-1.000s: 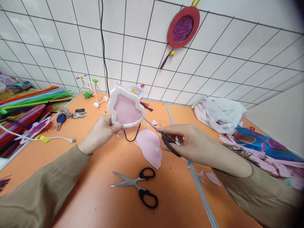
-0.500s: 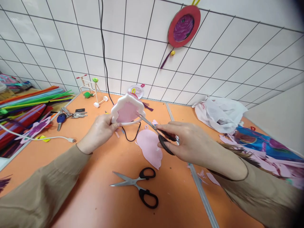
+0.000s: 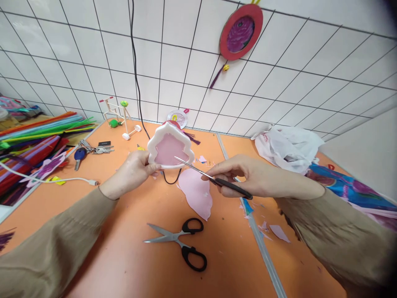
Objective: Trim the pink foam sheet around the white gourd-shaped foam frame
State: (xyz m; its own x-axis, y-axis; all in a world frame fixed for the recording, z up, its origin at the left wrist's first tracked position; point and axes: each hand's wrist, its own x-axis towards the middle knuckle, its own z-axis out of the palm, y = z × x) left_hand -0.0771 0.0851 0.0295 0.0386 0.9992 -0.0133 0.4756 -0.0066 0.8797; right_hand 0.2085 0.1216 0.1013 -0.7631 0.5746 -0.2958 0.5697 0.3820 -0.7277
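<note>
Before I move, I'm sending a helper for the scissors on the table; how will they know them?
On the orange tabletop, find the large pink cutout. Lower in view lie black-handled scissors, blades apart, untouched, unlike the pair in the right hand.

Left hand: fingers partly hidden behind frame.
Held scissors: partly hidden by right hand.
Tassel, eight o'clock: cut off, left edge.
Ornament, one o'clock: top cut off.

Frame btwn keys & bag
</note>
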